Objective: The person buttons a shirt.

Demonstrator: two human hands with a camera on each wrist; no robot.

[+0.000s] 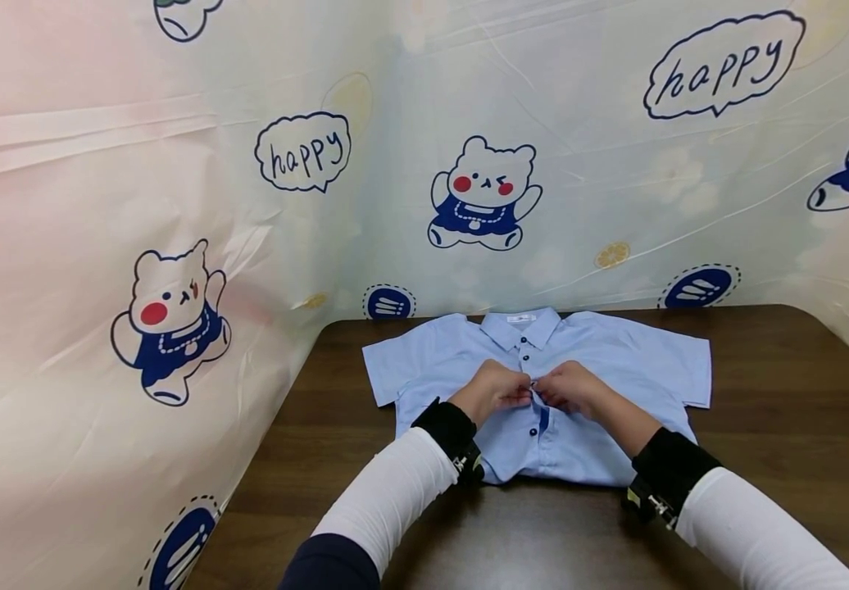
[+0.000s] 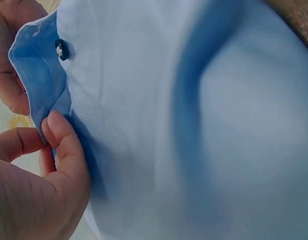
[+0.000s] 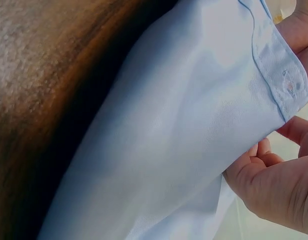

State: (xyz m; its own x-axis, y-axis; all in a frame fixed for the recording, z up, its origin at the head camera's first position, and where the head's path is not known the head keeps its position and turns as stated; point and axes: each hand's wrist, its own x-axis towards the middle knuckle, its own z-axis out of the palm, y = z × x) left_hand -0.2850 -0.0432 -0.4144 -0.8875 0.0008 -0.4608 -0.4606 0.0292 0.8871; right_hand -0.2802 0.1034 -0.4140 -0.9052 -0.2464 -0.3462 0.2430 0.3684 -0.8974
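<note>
Fingers of the left hand (image 1: 494, 392) and right hand (image 1: 570, 387) are pinching the placket of a light-blue short-sleeved shirt (image 1: 638, 352) lying at the table's (image 1: 778, 426) twelve o'clock, working the second button; the top button (image 1: 528, 347) looks fastened, lower buttons (image 1: 535, 432) appear open.

Hands joined at centre
Left hand (image 1: 493, 391) and right hand (image 1: 570, 387) are held fingertip to fingertip, fingers curled in pinches.

I can read only one word, "happy", written by hand inside two speech bubbles (image 1: 302, 152) (image 1: 723, 64) printed on the plastic backdrop (image 1: 579, 164). The shirt collar label (image 1: 521, 318) is too small for me to read.
</note>
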